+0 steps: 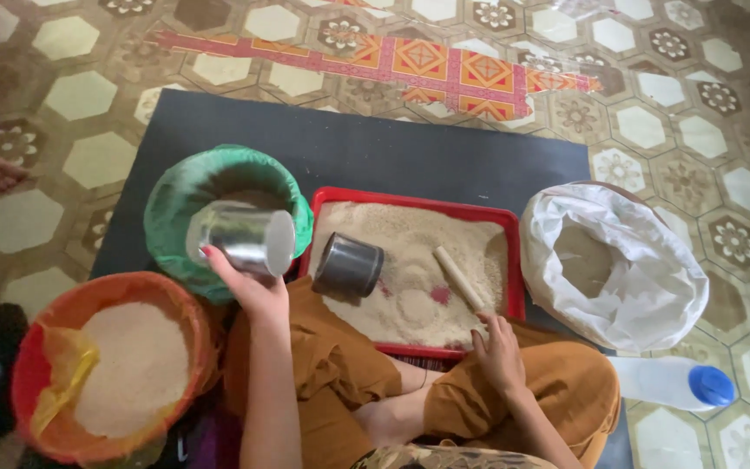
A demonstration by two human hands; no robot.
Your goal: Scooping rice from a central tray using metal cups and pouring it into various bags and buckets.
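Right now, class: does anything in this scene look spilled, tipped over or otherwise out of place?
A dark metal cup lies tipped on its side in the grain of the red tray. A plastic bottle lies flat on the floor. No grain shows outside the containers.

Left hand (pixel 253 291) gripping tilted, seemingly empty metal can (pixel 249 241)

Hexagon-patterned tile floor (pixel 80 95), dark mat (pixel 410 156)

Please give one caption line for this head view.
Left hand tips a metal cup over a green-lined container; right hand rests at the red tray.
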